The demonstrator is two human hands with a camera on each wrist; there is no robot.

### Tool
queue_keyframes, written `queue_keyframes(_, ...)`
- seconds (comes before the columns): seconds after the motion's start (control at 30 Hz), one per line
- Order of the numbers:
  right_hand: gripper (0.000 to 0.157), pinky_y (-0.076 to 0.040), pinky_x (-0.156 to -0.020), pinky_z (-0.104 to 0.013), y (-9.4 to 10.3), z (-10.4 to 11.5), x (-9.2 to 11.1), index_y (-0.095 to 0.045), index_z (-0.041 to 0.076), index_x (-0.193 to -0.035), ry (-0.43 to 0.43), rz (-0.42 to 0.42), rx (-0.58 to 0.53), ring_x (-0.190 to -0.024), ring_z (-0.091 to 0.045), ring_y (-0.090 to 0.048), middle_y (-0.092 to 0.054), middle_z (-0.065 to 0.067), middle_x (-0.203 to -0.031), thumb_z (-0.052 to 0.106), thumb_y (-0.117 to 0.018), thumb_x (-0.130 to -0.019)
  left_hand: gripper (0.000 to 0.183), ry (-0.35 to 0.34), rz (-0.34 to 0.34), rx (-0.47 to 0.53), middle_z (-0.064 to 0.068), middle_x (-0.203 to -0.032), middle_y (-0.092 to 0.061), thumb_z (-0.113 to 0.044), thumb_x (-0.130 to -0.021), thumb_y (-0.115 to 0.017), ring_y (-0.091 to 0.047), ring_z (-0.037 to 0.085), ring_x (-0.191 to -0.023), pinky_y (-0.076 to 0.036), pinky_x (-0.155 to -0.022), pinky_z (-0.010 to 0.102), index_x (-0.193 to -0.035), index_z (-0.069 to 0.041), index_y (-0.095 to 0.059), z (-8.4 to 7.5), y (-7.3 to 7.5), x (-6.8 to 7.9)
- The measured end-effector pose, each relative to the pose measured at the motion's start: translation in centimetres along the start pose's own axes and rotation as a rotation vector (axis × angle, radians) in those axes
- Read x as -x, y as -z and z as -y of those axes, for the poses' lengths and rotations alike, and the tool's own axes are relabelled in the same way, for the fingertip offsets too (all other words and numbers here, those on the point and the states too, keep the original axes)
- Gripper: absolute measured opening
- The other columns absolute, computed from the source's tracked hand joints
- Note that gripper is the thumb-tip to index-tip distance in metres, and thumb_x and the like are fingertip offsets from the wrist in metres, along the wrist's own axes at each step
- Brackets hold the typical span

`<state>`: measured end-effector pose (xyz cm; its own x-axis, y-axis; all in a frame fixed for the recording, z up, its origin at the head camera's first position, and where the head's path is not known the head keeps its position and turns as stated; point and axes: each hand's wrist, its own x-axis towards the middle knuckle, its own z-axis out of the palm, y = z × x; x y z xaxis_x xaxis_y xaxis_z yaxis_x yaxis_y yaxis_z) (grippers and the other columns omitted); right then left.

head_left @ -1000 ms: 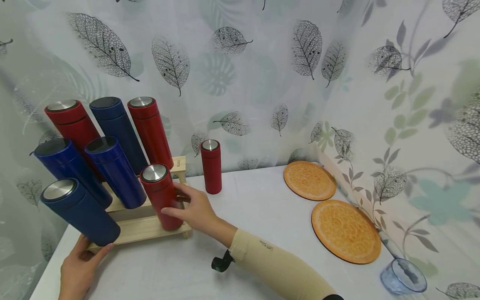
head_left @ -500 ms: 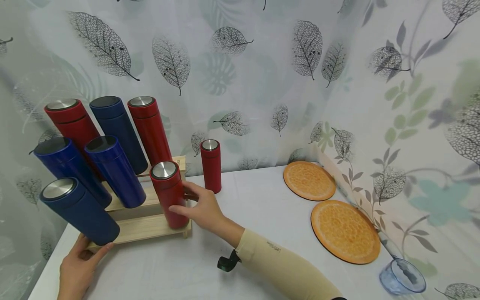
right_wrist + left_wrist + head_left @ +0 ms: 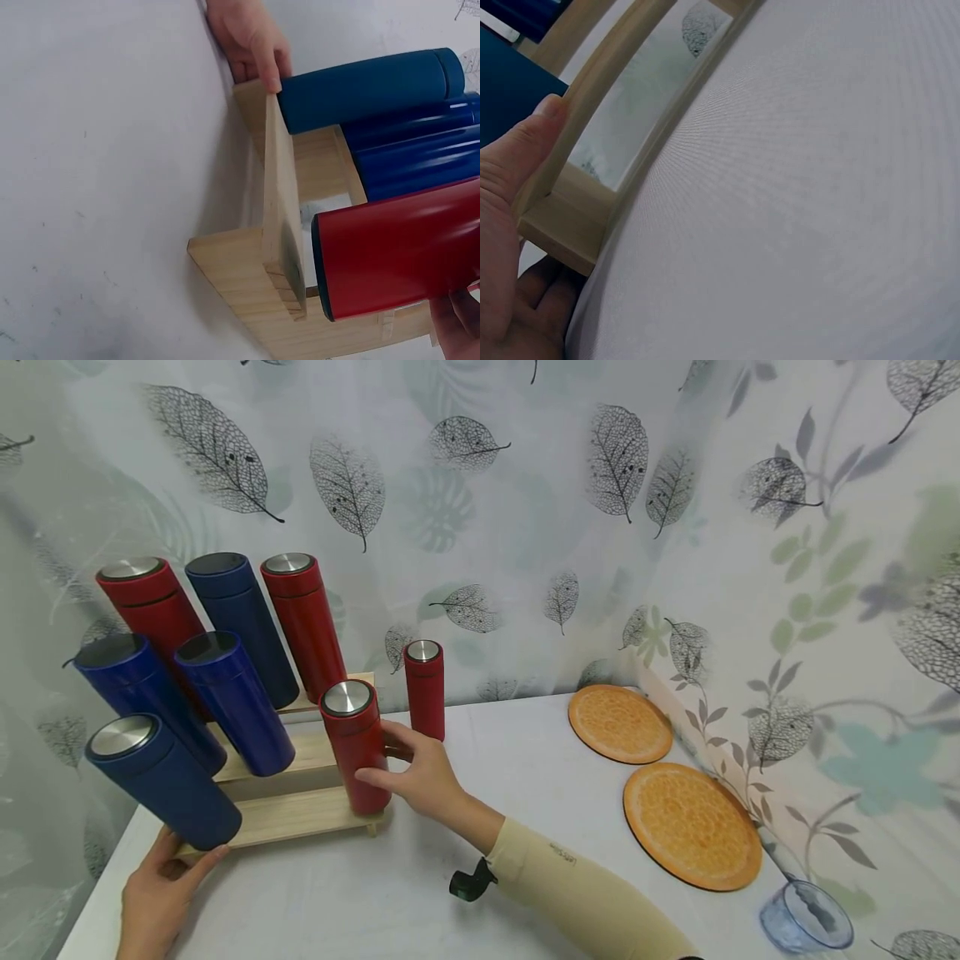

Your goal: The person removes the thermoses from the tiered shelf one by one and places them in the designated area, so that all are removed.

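Observation:
My right hand (image 3: 431, 777) grips a red thermos flask (image 3: 355, 747) with a steel lid, thumb in front and fingers round its far side. The flask stands nearly upright at the right end of the bottom step of a wooden tiered rack (image 3: 292, 818). In the right wrist view, its dark base (image 3: 322, 266) lies close to the step; contact cannot be told. My left hand (image 3: 160, 893) holds the rack's left front corner, with the thumb (image 3: 536, 139) on the step's edge and fingers behind the end. Beside that thumb a dark blue flask (image 3: 168, 785) stands on the bottom step.
Two glossy blue flasks (image 3: 236, 706) stand on the middle step. Behind them are two red flasks (image 3: 303, 627) and a navy one (image 3: 242, 631). Another red flask (image 3: 425, 693) stands on the table right of the rack. Two round orange mats (image 3: 692, 827) and a glass (image 3: 806, 916) lie farther right.
My right hand has moved the red flask rightward along the bottom step to its right end. My left hand stays on the rack's corner.

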<state>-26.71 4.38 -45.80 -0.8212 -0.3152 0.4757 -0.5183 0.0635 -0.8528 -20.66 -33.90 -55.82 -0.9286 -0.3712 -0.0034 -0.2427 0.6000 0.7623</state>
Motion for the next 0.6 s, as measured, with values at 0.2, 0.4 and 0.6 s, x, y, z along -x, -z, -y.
queue_keyframes(0.2, 0.061, -0.058, -0.104, -0.034, 0.9, 0.2, 0.5, -0.064, 0.017, -0.150, -0.032, -0.010, 0.014, -0.122, -0.011, -0.069, -0.073, 0.006, -0.133, 0.019, -0.088, -0.094, 0.087, -0.008, -0.011, -0.005, 0.022, -0.172, -0.034, -0.043, -0.103, -0.078, -0.058, 0.046, -0.128, -0.040, -0.077, 0.016, -0.169, -0.006, -0.035, 0.1, -0.1, -0.1)
queue_keyframes(0.4, 0.058, -0.059, -0.104, -0.036, 1.8, 0.3, 0.6, -0.066, 0.018, -0.147, -0.055, -0.037, 0.041, -0.120, -0.012, -0.070, -0.074, 0.003, -0.132, 0.021, -0.088, -0.095, 0.089, -0.011, -0.010, 0.018, 0.022, -0.172, -0.034, -0.043, -0.101, -0.079, -0.056, 0.047, -0.134, -0.038, -0.076, 0.011, -0.169, -0.005, -0.036, 0.0, 0.1, -0.1)
queue_keyframes(0.6, 0.058, -0.058, -0.105, -0.038, 2.6, 0.2, 0.7, -0.067, 0.018, -0.146, -0.068, -0.058, 0.044, -0.120, -0.015, -0.070, -0.075, 0.001, -0.131, 0.023, -0.090, -0.094, 0.090, -0.017, -0.011, 0.014, 0.022, -0.173, -0.032, -0.044, -0.101, -0.079, -0.056, 0.048, -0.133, -0.037, -0.075, 0.010, -0.169, -0.004, -0.034, 0.1, 0.1, -0.1)
